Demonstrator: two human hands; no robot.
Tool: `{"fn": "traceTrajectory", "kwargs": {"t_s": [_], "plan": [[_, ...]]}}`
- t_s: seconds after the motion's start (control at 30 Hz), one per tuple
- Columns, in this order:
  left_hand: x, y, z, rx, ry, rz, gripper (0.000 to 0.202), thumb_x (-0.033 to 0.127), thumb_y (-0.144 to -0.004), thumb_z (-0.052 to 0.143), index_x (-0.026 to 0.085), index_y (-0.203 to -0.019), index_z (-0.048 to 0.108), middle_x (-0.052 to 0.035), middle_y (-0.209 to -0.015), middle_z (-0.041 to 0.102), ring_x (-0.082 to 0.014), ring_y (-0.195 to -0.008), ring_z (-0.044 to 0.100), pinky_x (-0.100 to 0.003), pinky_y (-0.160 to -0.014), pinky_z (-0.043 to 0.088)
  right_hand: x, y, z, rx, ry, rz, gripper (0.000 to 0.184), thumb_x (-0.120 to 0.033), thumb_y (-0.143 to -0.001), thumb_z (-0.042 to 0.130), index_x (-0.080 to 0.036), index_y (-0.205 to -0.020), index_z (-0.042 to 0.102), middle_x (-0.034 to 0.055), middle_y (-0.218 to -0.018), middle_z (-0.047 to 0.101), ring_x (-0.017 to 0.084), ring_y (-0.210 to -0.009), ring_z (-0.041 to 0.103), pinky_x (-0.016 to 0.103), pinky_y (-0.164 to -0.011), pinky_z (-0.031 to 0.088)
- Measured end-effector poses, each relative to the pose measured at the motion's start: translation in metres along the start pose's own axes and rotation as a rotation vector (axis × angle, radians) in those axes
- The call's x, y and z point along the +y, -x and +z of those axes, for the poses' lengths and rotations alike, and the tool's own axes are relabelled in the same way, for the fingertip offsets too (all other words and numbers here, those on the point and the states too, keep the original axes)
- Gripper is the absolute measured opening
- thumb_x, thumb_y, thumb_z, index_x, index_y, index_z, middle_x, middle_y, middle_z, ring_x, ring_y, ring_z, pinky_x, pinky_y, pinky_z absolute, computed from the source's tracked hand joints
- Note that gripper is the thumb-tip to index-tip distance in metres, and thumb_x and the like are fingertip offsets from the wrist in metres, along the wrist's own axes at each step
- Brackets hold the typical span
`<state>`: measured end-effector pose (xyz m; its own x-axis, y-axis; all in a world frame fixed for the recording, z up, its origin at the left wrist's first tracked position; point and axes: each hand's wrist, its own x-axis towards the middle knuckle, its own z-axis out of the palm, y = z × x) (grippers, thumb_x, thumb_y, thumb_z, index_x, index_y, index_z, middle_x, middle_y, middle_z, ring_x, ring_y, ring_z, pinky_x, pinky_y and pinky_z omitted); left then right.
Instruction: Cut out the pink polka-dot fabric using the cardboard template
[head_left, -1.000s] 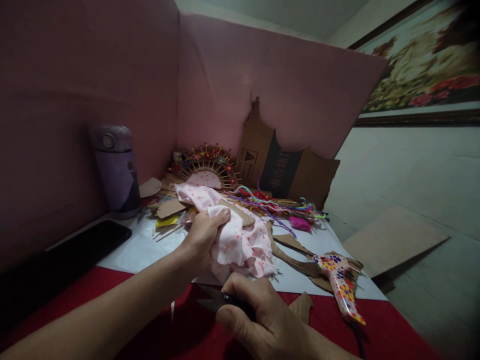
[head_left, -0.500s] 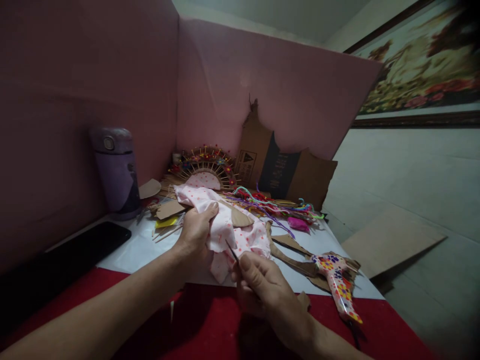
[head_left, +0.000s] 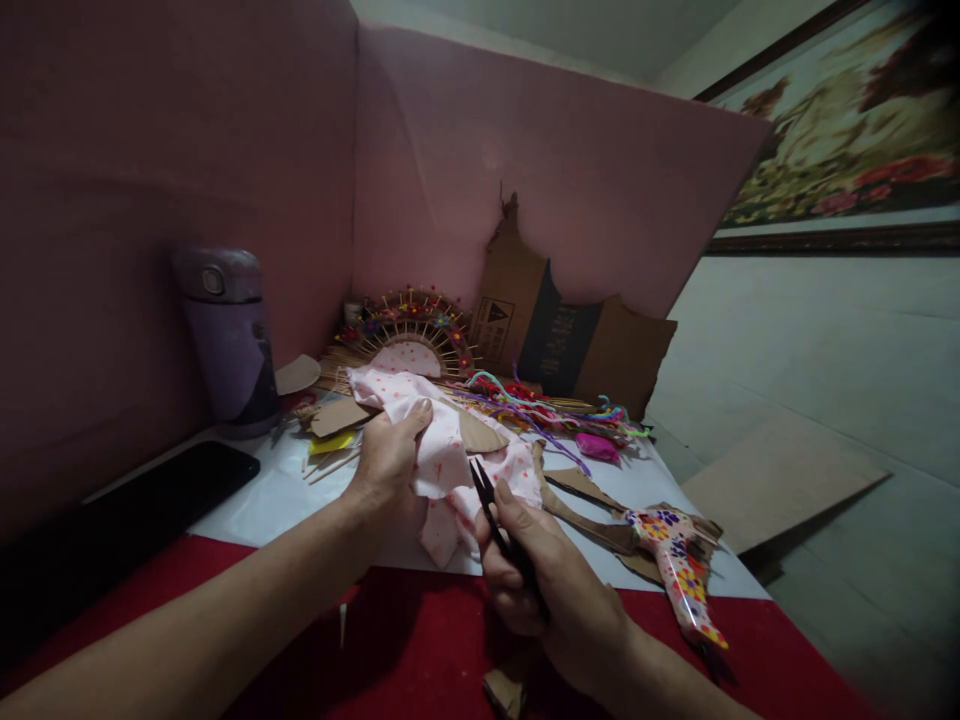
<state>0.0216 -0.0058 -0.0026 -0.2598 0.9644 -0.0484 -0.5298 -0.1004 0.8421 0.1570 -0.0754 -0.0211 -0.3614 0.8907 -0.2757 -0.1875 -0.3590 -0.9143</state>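
My left hand (head_left: 390, 450) is closed on a white-pink cloth with red dots (head_left: 441, 462), thumb pressed on top of it. A tan rounded cardboard piece (head_left: 480, 436) lies at the cloth's right part. In my right hand (head_left: 547, 560) is a pair of black tweezers (head_left: 491, 505), its two tips slightly apart and pointing up at the cloth's lower right edge. From this angle I cannot tell whether the tips touch the cloth. A small cardboard scrap (head_left: 506, 690) is below my right hand, over the red cloth.
A flower-patterned glue gun (head_left: 675, 565) lies on cardboard scraps at the right. Behind stand a bead-and-stick fan shape (head_left: 409, 335) and a cut cardboard sheet (head_left: 574, 340). Colourful pipe cleaners (head_left: 525, 400) lie before them. A purple bottle (head_left: 229, 345) and black phone (head_left: 180, 485) are left.
My right hand has turned and moved slightly right, so the tweezers' two separated tips now show. More of the cardboard scrap below it is visible. My left hand has barely moved.
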Motion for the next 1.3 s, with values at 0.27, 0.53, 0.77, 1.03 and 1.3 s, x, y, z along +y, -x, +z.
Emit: {"fn": "traceTrajectory", "kwargs": {"t_s": [0.27,0.53,0.77,1.03,1.3], "plan": [[-0.001,-0.009,-0.002,0.021,0.065,0.053,0.023,0.023,-0.059,0.071,0.013,-0.075,0.058,0.0002,-0.059,0.060,-0.0111,-0.044,0.052,-0.022,-0.044,0.043,-0.003,0.002,0.002,0.037,-0.030,0.024,0.046,-0.064,-0.081,0.044,-0.018,-0.074,0.047,-0.0097,-0.045,0.032,0.001,-0.034,0.016,0.016,-0.034,0.007],[0.001,-0.014,-0.004,0.061,0.066,0.067,0.022,0.022,-0.060,0.070,0.013,-0.076,0.058,0.0008,-0.058,0.059,-0.0104,-0.043,0.051,-0.022,-0.043,0.043,-0.003,0.004,0.003,-0.003,-0.003,0.046,0.049,-0.066,-0.078,0.046,-0.018,-0.075,0.049,-0.0097,-0.044,0.033,0.001,-0.033,0.019,0.015,-0.033,0.008],[0.004,-0.013,-0.002,0.080,0.059,0.046,0.020,0.020,-0.061,0.069,0.013,-0.078,0.059,0.0000,-0.058,0.060,-0.0116,-0.043,0.052,-0.023,-0.043,0.043,-0.002,0.005,0.002,-0.009,0.005,0.069,0.049,-0.067,-0.078,0.045,-0.018,-0.076,0.049,-0.0098,-0.045,0.033,0.001,-0.034,0.020,0.016,-0.034,0.008],[0.006,-0.011,-0.001,0.093,0.055,0.041,0.015,0.019,-0.062,0.067,0.013,-0.073,0.058,0.0018,-0.055,0.058,-0.0107,-0.042,0.051,-0.023,-0.044,0.043,-0.003,0.005,0.002,-0.013,0.013,0.085,0.049,-0.067,-0.078,0.046,-0.018,-0.075,0.048,-0.0097,-0.045,0.032,0.002,-0.034,0.020,0.015,-0.034,0.008],[0.005,-0.012,-0.002,0.080,0.056,0.055,0.019,0.020,-0.060,0.069,0.013,-0.073,0.057,0.0019,-0.055,0.058,-0.0106,-0.043,0.051,-0.022,-0.045,0.043,-0.001,0.005,0.003,-0.009,0.013,0.076,0.048,-0.066,-0.078,0.048,-0.018,-0.076,0.049,-0.0100,-0.044,0.033,0.001,-0.034,0.019,0.015,-0.034,0.008]]}}
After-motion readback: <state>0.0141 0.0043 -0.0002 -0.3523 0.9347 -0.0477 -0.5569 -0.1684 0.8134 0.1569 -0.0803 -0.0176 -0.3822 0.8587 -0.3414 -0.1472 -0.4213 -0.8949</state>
